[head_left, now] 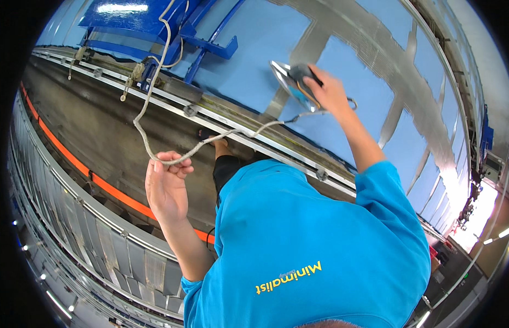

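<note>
My right hand (328,93) grips the dark handle of a steam iron (287,81). The iron's shiny sole rests on a wide light-blue padded surface (249,49). A grey cord (150,98) runs from the iron across the table's edge and up toward the top of the picture. My left hand (166,188) is raised beside my body, fingers curled around a loop of that cord, holding it off the surface. My blue shirt (314,246) fills the lower middle.
A metal rail (211,117) with round bolts edges the blue surface. A blue metal frame (139,16) stands at the top. Below lie a dark floor (101,126) with an orange stripe (74,158) and a row of metal panels (101,240). Pale strips (396,109) cross the blue surface.
</note>
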Demonstrator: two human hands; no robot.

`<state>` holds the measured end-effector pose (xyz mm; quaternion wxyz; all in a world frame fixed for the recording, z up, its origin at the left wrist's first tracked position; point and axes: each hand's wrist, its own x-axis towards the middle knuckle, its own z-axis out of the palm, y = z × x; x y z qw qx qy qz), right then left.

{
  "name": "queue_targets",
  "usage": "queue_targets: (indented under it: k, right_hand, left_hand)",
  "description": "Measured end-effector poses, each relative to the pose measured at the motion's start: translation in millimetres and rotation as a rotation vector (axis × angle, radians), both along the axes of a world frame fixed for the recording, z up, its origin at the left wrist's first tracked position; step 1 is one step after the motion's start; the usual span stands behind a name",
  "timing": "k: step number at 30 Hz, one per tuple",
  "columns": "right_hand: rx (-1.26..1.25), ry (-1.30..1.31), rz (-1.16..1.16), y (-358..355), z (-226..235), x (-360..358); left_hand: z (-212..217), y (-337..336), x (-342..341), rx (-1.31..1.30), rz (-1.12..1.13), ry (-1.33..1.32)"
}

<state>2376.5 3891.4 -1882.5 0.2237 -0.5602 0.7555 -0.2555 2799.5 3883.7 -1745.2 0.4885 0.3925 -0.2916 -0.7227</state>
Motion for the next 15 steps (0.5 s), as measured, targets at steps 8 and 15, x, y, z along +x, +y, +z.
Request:
queue_targets:
  k: [8,15]
  right_hand:
    - [-0.036,0.232,0.014,-220,-50,-23]
    - [-0.066,0.380,-0.186,-262,-84,-13]
  left_hand:
    - [11,-24,54,0.068,0.081,-0.035]
    - [-1,-54,117,0.181,0.019,-0.084]
